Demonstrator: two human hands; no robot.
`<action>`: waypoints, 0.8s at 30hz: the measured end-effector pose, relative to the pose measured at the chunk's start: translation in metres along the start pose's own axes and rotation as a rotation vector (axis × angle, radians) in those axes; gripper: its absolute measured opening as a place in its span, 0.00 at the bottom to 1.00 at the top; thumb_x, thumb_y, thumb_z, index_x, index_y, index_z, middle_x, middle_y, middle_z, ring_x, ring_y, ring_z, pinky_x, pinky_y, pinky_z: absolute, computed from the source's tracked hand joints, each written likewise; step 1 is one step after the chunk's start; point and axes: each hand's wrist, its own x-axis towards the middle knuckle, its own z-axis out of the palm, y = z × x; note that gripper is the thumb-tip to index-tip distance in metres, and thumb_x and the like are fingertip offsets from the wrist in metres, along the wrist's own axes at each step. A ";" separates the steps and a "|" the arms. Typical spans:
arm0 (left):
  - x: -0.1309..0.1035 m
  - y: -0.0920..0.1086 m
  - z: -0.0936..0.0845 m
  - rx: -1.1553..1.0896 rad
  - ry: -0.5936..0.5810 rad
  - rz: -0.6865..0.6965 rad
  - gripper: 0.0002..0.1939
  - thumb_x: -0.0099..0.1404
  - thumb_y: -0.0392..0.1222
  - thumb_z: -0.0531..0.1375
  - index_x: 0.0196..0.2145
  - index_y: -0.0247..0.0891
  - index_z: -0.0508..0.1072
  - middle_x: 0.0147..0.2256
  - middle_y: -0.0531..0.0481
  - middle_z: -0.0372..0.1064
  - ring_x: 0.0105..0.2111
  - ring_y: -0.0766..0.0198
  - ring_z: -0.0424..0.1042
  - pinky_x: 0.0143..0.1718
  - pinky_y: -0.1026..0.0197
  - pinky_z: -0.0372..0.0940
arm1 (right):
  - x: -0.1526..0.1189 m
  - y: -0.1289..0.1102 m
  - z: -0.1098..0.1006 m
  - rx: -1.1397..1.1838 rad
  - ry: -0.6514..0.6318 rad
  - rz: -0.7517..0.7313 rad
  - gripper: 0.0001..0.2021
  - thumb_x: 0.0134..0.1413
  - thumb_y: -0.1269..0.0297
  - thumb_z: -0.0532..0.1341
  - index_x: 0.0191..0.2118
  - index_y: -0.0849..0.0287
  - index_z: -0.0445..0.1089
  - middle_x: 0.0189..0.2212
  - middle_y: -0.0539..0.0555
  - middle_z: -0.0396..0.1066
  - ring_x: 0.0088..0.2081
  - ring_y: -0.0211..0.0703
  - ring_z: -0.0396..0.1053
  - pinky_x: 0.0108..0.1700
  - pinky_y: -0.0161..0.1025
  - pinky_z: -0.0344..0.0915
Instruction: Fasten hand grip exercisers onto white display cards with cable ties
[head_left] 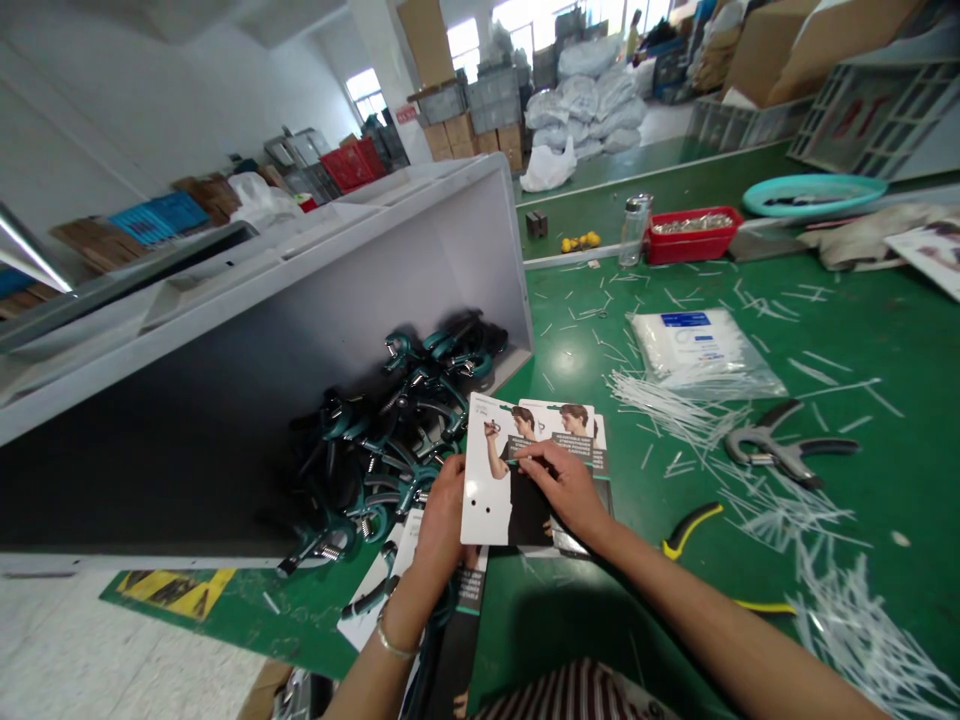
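Note:
My left hand is closed on the left edge of a printed backing card, white and black, with a picture of a person's arm and small punched holes. Over the card's face is my right hand, its fingertips pinched together; what they hold, if anything, is too small to make out. Behind the held card lie more printed cards, partly hidden. To the left, a heap of teal-and-black hand grip strengtheners with metal springs spills from a tipped grey bin. Below my left hand lie further cards and a grip strengthener.
Right of the cards are loose white zip ties, a bag of zip ties, a grey-black hand grip and yellow-handled pliers. Farther back stand a red tray of small parts, a glass jar and a turquoise tray.

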 end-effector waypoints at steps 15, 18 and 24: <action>0.008 -0.014 0.017 -0.108 0.196 -0.179 0.20 0.57 0.38 0.61 0.48 0.36 0.72 0.44 0.42 0.75 0.43 0.53 0.73 0.47 0.55 0.65 | 0.012 -0.005 -0.002 -0.113 -0.185 -0.222 0.12 0.65 0.73 0.52 0.47 0.56 0.71 0.41 0.55 0.72 0.45 0.46 0.69 0.50 0.46 0.67; 0.005 -0.012 0.017 -0.116 0.182 -0.170 0.22 0.58 0.38 0.60 0.51 0.37 0.70 0.48 0.42 0.73 0.45 0.53 0.72 0.49 0.54 0.64 | 0.010 -0.010 -0.002 -0.202 -0.230 -0.299 0.11 0.64 0.72 0.53 0.48 0.56 0.70 0.43 0.58 0.70 0.48 0.48 0.67 0.53 0.48 0.67; -0.004 -0.023 0.007 -0.383 0.173 -0.298 0.21 0.61 0.48 0.60 0.50 0.38 0.73 0.50 0.43 0.74 0.46 0.53 0.73 0.44 0.58 0.68 | 0.000 -0.021 -0.004 -0.444 -0.313 -0.365 0.08 0.66 0.69 0.54 0.46 0.60 0.68 0.45 0.61 0.69 0.50 0.49 0.65 0.54 0.48 0.68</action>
